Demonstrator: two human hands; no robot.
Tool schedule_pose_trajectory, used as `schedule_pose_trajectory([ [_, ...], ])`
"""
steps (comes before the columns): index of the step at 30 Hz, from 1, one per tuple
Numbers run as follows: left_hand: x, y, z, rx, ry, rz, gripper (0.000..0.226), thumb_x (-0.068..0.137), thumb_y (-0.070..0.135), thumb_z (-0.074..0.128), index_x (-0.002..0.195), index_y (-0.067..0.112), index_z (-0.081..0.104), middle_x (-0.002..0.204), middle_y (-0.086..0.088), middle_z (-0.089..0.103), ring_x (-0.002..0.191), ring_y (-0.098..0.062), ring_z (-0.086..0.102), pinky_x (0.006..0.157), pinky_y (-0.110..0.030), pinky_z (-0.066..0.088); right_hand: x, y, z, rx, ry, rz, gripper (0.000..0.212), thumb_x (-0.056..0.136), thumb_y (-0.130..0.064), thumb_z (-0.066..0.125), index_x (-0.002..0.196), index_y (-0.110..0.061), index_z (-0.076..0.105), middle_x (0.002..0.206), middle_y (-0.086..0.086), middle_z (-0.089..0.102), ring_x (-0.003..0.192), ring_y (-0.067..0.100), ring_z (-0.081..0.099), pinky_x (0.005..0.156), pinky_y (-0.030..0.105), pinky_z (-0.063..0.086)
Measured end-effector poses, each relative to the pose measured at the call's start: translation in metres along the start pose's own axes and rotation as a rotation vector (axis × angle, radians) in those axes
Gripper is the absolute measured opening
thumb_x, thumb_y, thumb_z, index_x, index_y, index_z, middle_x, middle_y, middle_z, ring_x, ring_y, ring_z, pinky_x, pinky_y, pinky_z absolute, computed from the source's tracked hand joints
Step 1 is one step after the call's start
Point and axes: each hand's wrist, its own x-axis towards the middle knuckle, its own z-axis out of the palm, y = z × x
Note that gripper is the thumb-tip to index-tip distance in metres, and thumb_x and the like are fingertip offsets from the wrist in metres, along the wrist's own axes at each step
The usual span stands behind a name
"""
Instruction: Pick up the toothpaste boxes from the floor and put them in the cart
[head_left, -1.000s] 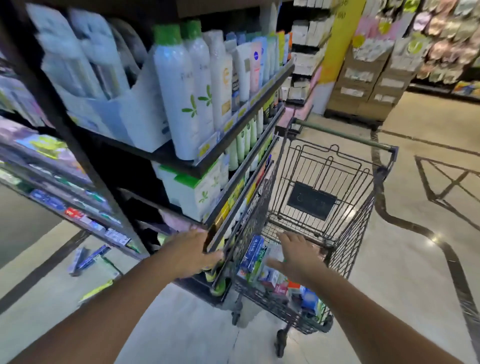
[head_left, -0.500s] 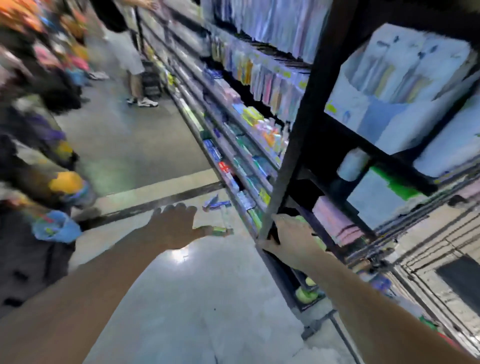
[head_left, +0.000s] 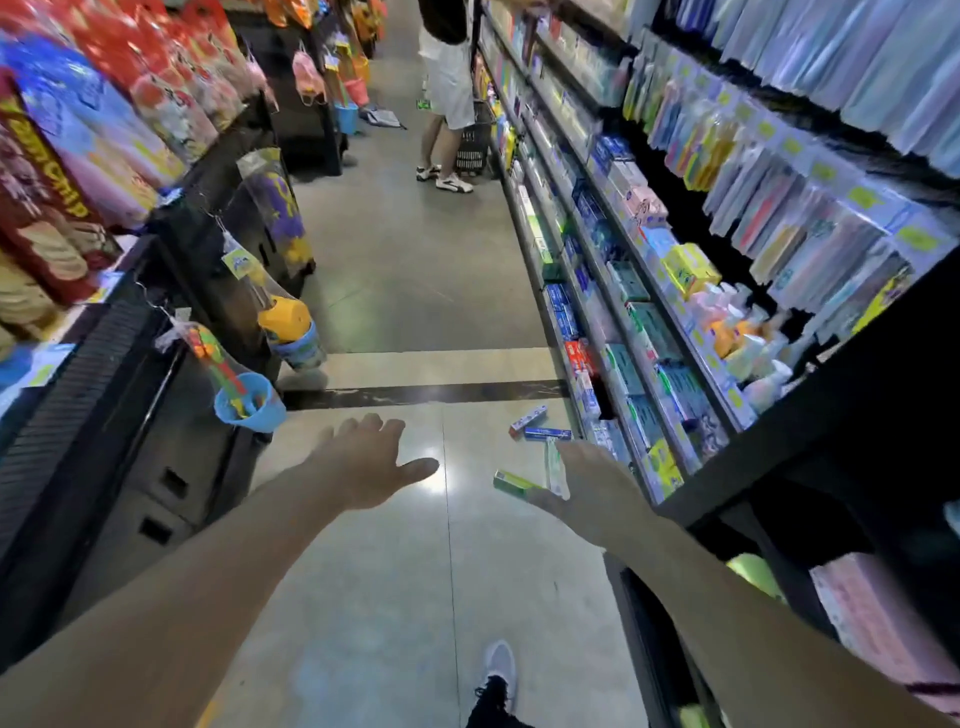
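Note:
Several toothpaste boxes lie on the floor beside the right-hand shelf: a white and red one (head_left: 528, 420), a blue one (head_left: 547, 433), a pale one (head_left: 555, 467) and a green and yellow one (head_left: 514, 484). My left hand (head_left: 366, 462) is stretched out over the floor with spread, straight fingers, holding nothing. My right hand (head_left: 597, 491) reaches forward just above the green box, fingers relaxed and empty, partly covering the boxes. The cart is out of view.
A long shelf (head_left: 618, 322) of toothpaste and toothbrushes runs along the right. Display racks with hanging toys and a blue bucket (head_left: 249, 402) line the left. A person (head_left: 447, 93) with a basket stands far down the aisle. My shoe (head_left: 500, 667) is at the bottom.
My view has swung from the cart round to the aisle. Both hands have left the cart and now reach out over the floor near the fallen boxes.

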Motion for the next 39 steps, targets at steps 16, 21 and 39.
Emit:
schedule_pose_trajectory([
  [16, 0.203, -0.055, -0.091, -0.077, 0.038, -0.109, 0.074, 0.086, 0.079, 0.034, 0.138, 0.028, 0.044, 0.134, -0.004, 0.052, 0.122, -0.029, 0.050, 0.102, -0.049, 0.040, 0.266, 0.016, -0.046, 0.037, -0.070, -0.064, 0.087, 0.089, -0.072, 0.044, 0.153, -0.015, 0.027, 0.155, 0.004, 0.034, 0.141, 0.026, 0.030, 0.115, 0.042, 0.029],
  [21, 0.287, -0.097, -0.105, -0.049, 0.000, -0.054, 0.078, 0.086, 0.080, 0.032, 0.139, 0.024, 0.043, 0.136, -0.006, 0.050, 0.125, -0.029, 0.049, 0.103, -0.048, 0.040, 0.345, -0.005, -0.048, 0.013, -0.088, -0.012, 0.088, 0.089, -0.072, 0.044, 0.153, -0.015, 0.027, 0.152, 0.005, 0.036, 0.139, 0.026, 0.031, 0.114, 0.042, 0.030],
  [39, 0.562, -0.065, -0.217, 0.092, -0.116, 0.357, 0.087, 0.085, 0.081, 0.028, 0.149, 0.021, 0.035, 0.147, -0.007, 0.043, 0.135, -0.031, 0.042, 0.108, -0.049, 0.036, 0.492, 0.031, -0.100, 0.118, -0.053, 0.405, 0.078, 0.088, -0.071, 0.046, 0.146, -0.021, 0.033, 0.143, 0.001, 0.043, 0.135, 0.024, 0.037, 0.107, 0.038, 0.032],
])
